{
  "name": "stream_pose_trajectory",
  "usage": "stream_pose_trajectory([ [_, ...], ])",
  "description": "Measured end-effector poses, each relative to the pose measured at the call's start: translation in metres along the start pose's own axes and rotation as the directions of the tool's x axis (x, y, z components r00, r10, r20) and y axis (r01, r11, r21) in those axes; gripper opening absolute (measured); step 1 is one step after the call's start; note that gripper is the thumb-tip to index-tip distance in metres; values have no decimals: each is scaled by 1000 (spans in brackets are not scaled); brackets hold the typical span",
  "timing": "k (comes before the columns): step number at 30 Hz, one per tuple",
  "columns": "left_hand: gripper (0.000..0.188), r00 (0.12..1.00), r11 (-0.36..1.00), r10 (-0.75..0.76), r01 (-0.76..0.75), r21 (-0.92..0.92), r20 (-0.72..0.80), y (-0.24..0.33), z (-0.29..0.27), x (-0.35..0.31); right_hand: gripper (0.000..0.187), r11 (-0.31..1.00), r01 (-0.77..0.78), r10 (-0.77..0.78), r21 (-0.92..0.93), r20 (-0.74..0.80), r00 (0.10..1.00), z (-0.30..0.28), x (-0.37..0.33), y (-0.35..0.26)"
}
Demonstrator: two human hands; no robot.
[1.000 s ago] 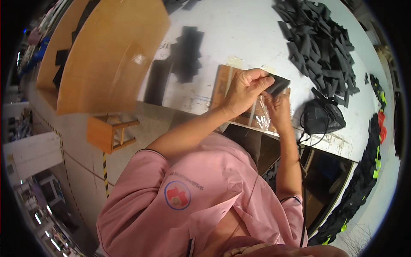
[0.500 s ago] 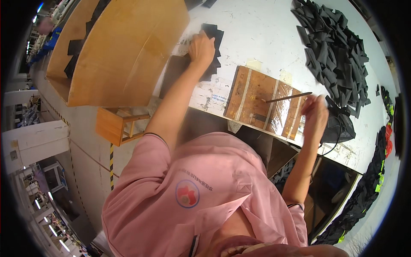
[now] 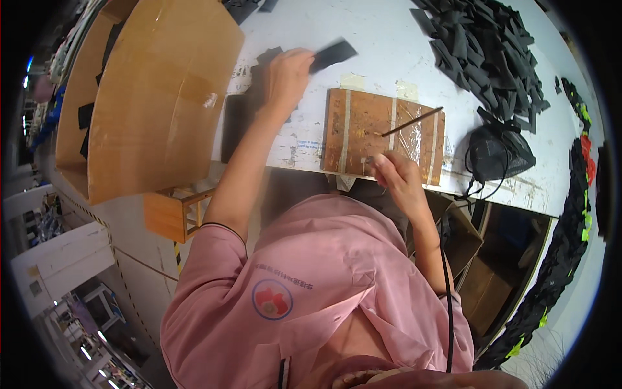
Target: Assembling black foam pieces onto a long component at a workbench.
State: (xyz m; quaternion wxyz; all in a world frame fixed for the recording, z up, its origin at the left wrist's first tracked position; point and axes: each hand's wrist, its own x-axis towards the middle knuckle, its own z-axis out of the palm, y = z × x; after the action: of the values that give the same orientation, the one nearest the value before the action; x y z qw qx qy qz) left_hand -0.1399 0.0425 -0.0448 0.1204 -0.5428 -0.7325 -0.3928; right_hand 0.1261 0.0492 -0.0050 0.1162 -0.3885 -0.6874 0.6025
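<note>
My left hand point(image 3: 287, 76) is closed on one end of a black fabric strip point(image 3: 335, 54), which points up to the right and is slightly blurred. Beneath that hand, partly hidden, lie other black fabric pieces point(image 3: 269, 56) on the white table. My right hand point(image 3: 400, 180) is over the front edge of a brown board point(image 3: 337, 133) with pale tape strips across it. Its fingers are pinched together, and a small dark spot shows at their tips, too small to name. A thin dark stick point(image 3: 414, 121) slants over the board, apart from both hands.
A large heap of black fabric strips point(image 3: 483, 55) covers the far right of the white table point(image 3: 311, 26). Near it sits a black mesh pouch point(image 3: 497, 155) with a cord. A tall cardboard box point(image 3: 165, 97) stands left, above a wooden stool point(image 3: 170, 217). Dark garments point(image 3: 551, 272) lie at right.
My left hand has drawn a black strip away from the stacked pieces. My right hand has moved left, from beside the board to its front edge. The whole view has shifted somewhat.
</note>
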Motion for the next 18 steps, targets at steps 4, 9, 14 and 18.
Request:
stream_pose_trajectory([
  [4,15,914,857,-188,331,-394,359,37,-27,-12,27,981,178,-188,-77,-161,969,20,17,-9],
  [9,12,724,721,-15,486,-494,690,69,-38,-31,27,868,249,-203,429,-150,968,22,19,-16],
  [14,8,822,650,-128,492,-580,554,95,-37,-46,13,916,231,-103,328,-363,926,19,16,-13],
  [18,13,833,533,-368,553,-641,413,120,-38,-61,14,951,297,-295,-81,-514,806,14,17,-7],
])
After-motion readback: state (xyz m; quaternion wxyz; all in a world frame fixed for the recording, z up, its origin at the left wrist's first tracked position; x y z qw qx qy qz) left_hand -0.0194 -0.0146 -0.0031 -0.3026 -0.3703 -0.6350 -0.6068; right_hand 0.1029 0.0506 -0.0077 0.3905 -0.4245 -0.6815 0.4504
